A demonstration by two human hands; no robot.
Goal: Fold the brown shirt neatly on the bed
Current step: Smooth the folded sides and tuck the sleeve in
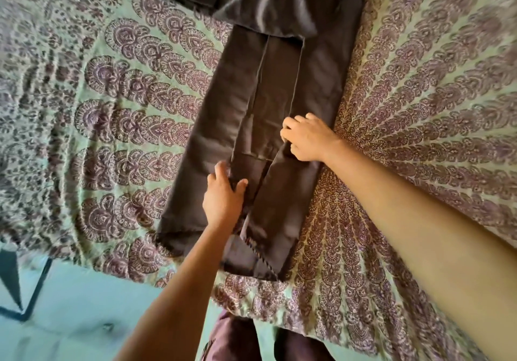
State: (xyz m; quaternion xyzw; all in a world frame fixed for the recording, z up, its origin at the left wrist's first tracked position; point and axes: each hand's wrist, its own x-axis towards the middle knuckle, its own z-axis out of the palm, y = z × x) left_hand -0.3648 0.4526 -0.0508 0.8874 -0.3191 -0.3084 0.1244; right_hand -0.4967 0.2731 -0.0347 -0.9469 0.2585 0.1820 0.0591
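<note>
Patterned bedspread (419,109) covers the bed. On it, along the middle, the brown shirt (223,103) lies flat in 1 long narrow strip. The right hand (306,138) grips the right flap's edge with curled fingers. The left hand (223,197) pinches the left flap, nearer the hem.

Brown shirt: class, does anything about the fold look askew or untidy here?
Yes. The brown shirt lies as a long strip, but the right flap slants inward below the right hand, so its edges are not parallel, and the near hem sits crooked.
</note>
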